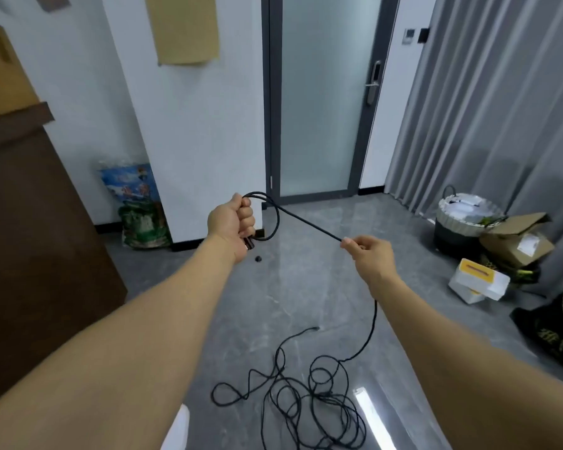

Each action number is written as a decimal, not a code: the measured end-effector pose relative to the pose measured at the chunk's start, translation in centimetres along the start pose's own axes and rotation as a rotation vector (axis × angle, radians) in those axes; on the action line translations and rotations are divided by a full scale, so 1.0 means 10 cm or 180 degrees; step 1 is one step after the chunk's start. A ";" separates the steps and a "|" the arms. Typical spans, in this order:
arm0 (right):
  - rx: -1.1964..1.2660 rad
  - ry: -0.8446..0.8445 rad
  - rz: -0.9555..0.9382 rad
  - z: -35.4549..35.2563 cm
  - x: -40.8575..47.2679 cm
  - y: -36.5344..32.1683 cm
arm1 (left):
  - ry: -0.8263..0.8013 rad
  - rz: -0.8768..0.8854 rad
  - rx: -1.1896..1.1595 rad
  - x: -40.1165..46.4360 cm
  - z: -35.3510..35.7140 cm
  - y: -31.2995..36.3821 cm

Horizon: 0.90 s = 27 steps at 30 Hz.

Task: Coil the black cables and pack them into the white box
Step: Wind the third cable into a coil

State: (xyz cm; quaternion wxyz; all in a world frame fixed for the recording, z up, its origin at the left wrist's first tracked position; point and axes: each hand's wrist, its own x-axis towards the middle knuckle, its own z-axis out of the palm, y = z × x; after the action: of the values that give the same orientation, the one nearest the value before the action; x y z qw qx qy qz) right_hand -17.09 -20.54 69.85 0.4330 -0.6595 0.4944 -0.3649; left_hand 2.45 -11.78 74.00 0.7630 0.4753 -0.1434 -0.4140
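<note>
While the left hand (231, 219) has its fingers curled tight round a small loop of black cable (306, 220), the right hand (369, 251) pinches the same cable between thumb and forefinger. Between them the cable runs taut, slanting from upper left down to lower right. Past the right hand it drops to a loose tangle (306, 401) on the grey floor (306, 287). Near the curtain, a lined basket (459, 222) holds white scraps, an open cardboard box (517, 241) beside it; any print is blurred.

Cable (306, 222) stretches between both hands, above tangle (306, 401) on floor (306, 287).
</note>
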 end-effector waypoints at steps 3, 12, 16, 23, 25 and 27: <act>-0.0296 0.0031 -0.0271 -0.26 0.02 -0.75 | -0.0100 0.0182 -0.0077 -0.20 0.36 0.67; -0.2104 -0.0933 -0.1975 -0.49 -0.20 -2.47 | -0.0883 0.0914 0.1319 -0.70 1.14 1.64; -0.1877 -0.1094 -0.2359 -0.74 -0.38 -3.01 | -0.1277 0.1227 0.2404 -0.88 1.23 1.81; -0.1189 -0.0656 -0.2327 -1.02 -0.52 -3.32 | -0.1789 0.0835 0.2284 -1.17 1.38 2.06; -0.1118 -0.0531 -0.2261 -1.09 -0.52 -3.34 | -0.1802 0.0722 0.2287 -1.25 1.39 2.12; -0.1038 -0.0585 -0.2123 -1.16 -0.50 -3.32 | -0.1740 0.0627 0.2319 -1.32 1.39 2.19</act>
State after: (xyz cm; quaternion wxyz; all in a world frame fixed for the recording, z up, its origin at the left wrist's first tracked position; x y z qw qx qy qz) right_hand -17.68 -13.61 104.63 0.2223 -0.8743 0.2633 -0.3417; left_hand -3.34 -5.52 101.87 0.5163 0.5699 -0.5197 -0.3722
